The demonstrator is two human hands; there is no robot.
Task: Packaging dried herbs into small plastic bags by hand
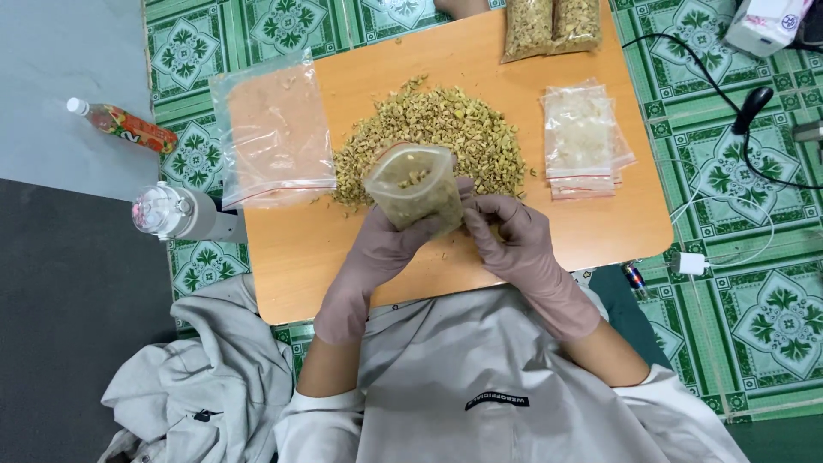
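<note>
Mauve rubber gloves [514, 249]; pale grey short-sleeved top [480, 377].

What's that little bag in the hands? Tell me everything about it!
The bag is small, clear, soft plastic, held upright with its mouth open above the wooden board. Tan crumbly bits partly fill it, like the pile behind. The gloved left hand grips it from below; the gloved right hand touches its right side.

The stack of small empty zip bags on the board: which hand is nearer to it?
Right. The right hand is just below-left of the stack of small empty zip bags; the left hand, holding the partly filled bag, is farther left.
</note>
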